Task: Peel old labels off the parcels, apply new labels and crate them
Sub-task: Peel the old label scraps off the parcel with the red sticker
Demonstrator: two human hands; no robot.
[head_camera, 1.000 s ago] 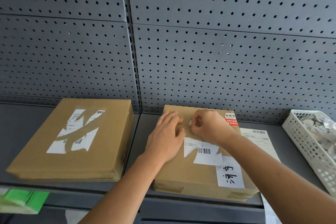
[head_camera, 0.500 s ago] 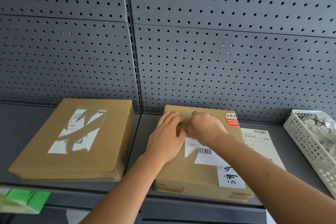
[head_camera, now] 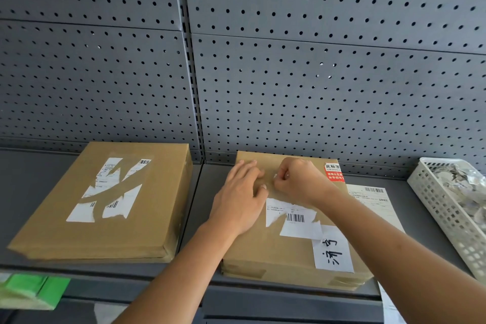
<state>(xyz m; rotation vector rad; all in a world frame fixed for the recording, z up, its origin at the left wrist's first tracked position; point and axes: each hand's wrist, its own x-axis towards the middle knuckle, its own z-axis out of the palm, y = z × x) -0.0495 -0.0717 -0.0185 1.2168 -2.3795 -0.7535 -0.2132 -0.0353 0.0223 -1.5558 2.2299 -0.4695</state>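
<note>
Two flat brown parcels lie on a grey shelf. The right parcel (head_camera: 265,250) carries a torn white barcode label (head_camera: 294,218), a red sticker (head_camera: 334,172) at its far right corner and a handwritten white slip (head_camera: 332,252). My left hand (head_camera: 240,200) lies flat on its top, fingers spread. My right hand (head_camera: 297,179) is curled beside it, fingertips pinching a small scrap of label at the parcel's far part. The left parcel (head_camera: 163,205) shows the torn remains of a white label (head_camera: 110,192).
A sheet of new labels (head_camera: 373,200) lies under the right parcel's right side. A white perforated basket (head_camera: 447,213) of peeled scraps stands at far right. Grey pegboard (head_camera: 289,74) backs the shelf. A green packet (head_camera: 34,289) sits lower left.
My right hand has shifted slightly right and back, lifting its pinch a little off the parcel top. My left hand stays pressed on the parcel.
</note>
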